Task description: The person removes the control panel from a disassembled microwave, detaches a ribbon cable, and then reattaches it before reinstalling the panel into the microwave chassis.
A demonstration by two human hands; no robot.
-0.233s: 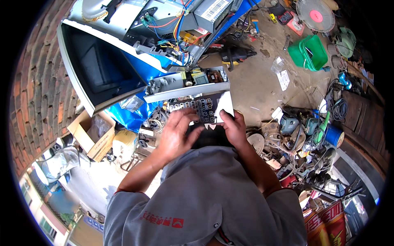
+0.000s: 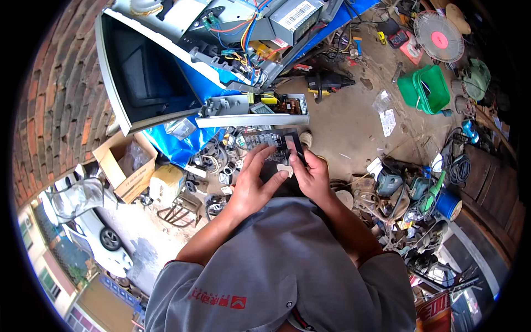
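Note:
A thin dark keypad panel with rows of button markings is held in front of my body, glare lying over part of it. My left hand grips it at the left and lower edge, fingers over its face. My right hand pinches its right side, thumb on top. A small pale piece shows by my left thumb; whether it is attached I cannot tell. Just beyond lies a white control housing with a circuit board inside. Behind it, a dark-glass appliance door adjoins an opened metal body with loose wires.
A cardboard box stands at the left on the ground near blue sheeting. A power tool, a green bucket and a fan are at the far right. Cables and scrap parts heap up at my right.
The keypad panel has tilted and come slightly nearer, now catching glare. My left hand has shifted right to its lower edge, closer to my right hand. The view has swung slightly.

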